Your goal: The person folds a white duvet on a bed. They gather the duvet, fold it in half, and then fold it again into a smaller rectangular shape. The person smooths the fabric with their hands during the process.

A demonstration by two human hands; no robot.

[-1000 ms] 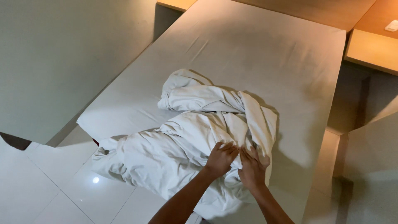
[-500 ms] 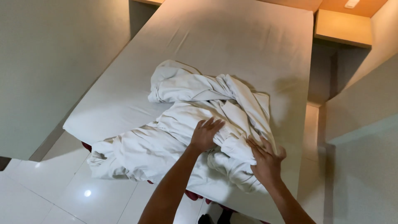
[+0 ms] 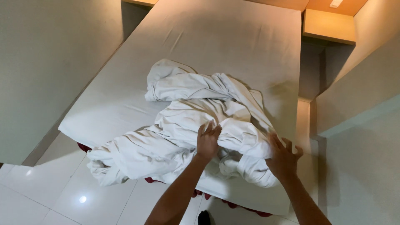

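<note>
A crumpled white duvet lies heaped across the foot of a bed with a white fitted sheet. Part of it hangs over the near left corner toward the floor. My left hand presses into the folds near the middle of the heap, fingers curled into the cloth. My right hand rests on the heap's right end at the bed's edge, fingers spread against the fabric.
A wooden bedside shelf sits at the head of the bed on the right. Pale walls close in on both sides. Glossy white floor tiles lie to the left, and a dark red bed base shows under the mattress.
Both hands have moved apart along the duvet's near edge, the right one sliding out to the right end. The view has shifted slightly.
</note>
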